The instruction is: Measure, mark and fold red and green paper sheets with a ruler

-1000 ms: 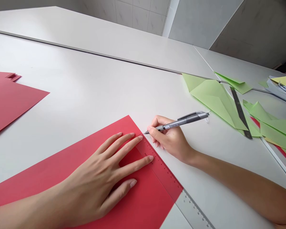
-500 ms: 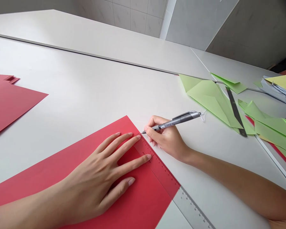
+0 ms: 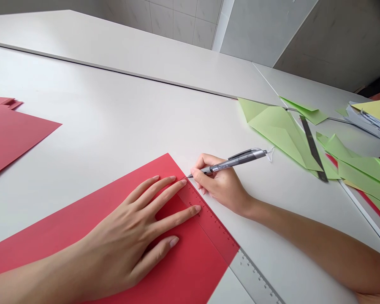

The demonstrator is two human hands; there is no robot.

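A red sheet of paper (image 3: 107, 211) lies on the white table. Along its right edge rests a clear ruler (image 3: 256, 270), whose lower end extends past the paper. My left hand (image 3: 145, 232) lies with fingers spread on the sheet, two fingertips on the ruler. In my right hand (image 3: 220, 181) is a grey pen (image 3: 234, 160), slanted, its tip at the paper's edge near the ruler's upper end and beside my left fingertips.
More red paper (image 3: 19, 131) lies at the left. Folded green sheets (image 3: 281, 135) and a dark metal ruler (image 3: 313, 147) are at the right. Farther right are a green pile (image 3: 364, 169) and a yellow sheet (image 3: 376, 110) over white papers.
The view has shifted very slightly, with the red paper at the left a little farther toward the frame's edge. Both hands, the pen and the ruler look almost unmoved.
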